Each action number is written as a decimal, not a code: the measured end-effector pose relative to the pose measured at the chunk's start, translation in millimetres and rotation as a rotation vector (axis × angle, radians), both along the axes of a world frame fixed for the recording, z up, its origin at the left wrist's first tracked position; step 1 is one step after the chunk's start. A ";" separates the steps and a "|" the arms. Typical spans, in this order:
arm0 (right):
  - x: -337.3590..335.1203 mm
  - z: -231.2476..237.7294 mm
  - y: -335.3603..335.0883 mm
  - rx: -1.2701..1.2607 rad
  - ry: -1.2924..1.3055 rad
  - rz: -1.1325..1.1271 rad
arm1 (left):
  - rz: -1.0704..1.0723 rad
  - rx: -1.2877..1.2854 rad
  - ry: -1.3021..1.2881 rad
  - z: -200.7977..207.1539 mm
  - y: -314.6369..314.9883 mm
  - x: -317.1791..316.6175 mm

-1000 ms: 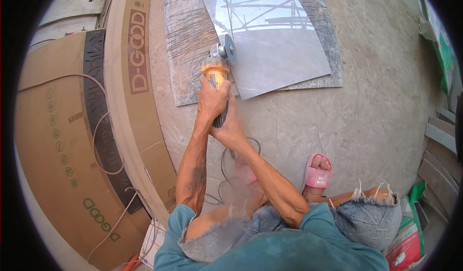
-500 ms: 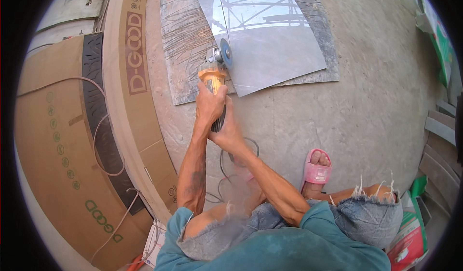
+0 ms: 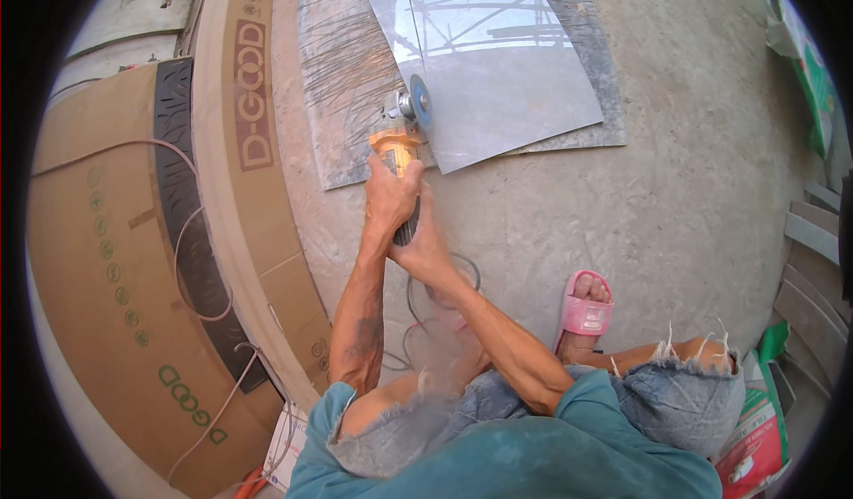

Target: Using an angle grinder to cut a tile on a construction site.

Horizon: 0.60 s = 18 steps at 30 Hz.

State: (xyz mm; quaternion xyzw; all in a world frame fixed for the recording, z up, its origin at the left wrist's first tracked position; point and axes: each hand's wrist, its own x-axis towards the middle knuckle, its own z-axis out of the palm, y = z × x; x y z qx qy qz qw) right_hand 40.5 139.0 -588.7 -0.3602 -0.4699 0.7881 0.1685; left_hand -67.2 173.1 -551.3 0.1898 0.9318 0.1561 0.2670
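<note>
A yellow and black angle grinder [image 3: 394, 144] is held in both of my hands. My left hand [image 3: 391, 199] wraps round its body just behind the head, and my right hand [image 3: 430, 248] grips the dark rear handle. The blue cutting disc [image 3: 420, 101] stands upright at the near left part of a glossy grey tile [image 3: 515, 99]. A thin dark line runs up the tile from the disc. Whether the disc is spinning I cannot tell. Under the tile lies a scored, worn board [image 3: 330, 99], which sticks out on both sides.
Long cardboard boxes [image 3: 267, 232] lie along the left, with a pale cord [image 3: 180, 268] across them. The grinder's dark cable [image 3: 478, 277] loops on the concrete floor near my feet. Bags [image 3: 751, 441] and stacked tile strips [image 3: 813, 299] stand at the right. My foot wears a pink slipper [image 3: 586, 319].
The grinder has shifted very slightly toward the tile's near edge, with both hands keeping their grip. The whole view has moved a little.
</note>
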 end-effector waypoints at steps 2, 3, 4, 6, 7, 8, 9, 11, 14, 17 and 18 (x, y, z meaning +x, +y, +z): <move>1.4 1.6 0.5 0.012 0.011 -0.008 | 0.000 -0.010 0.009 -0.7 -1.6 0.1; 1.9 2.3 0.5 0.025 0.022 -0.015 | 0.001 -0.020 0.018 -1.1 -2.7 0.3; 1.4 0.9 -0.6 0.025 0.024 -0.018 | -0.002 -0.020 0.020 -0.6 -2.9 0.3; 0.8 -1.3 -4.1 -0.018 0.035 -0.011 | 0.001 0.022 -0.001 0.7 -4.9 1.8; 1.8 -2.7 -4.3 -0.017 0.034 -0.016 | -0.004 0.023 -0.002 1.3 -4.0 3.7; 3.1 -4.2 -4.6 0.029 0.041 -0.033 | -0.002 0.027 -0.011 2.1 -3.0 5.8; 4.5 -5.5 -5.0 0.074 0.048 -0.050 | 0.000 0.030 -0.020 2.5 -2.2 7.9; 6.4 -4.1 -7.7 0.000 0.061 -0.039 | -0.012 0.028 0.000 -1.1 -6.7 9.4; 11.1 4.1 -6.6 -0.104 0.058 -0.001 | -0.021 0.022 0.017 -0.9 -11.8 9.2; 12.7 4.2 -7.3 -0.097 0.027 0.018 | -0.020 0.014 0.018 -0.3 -12.2 11.4; 12.4 2.2 -8.0 -0.064 0.008 0.016 | -0.015 0.007 0.019 -0.6 -11.5 12.2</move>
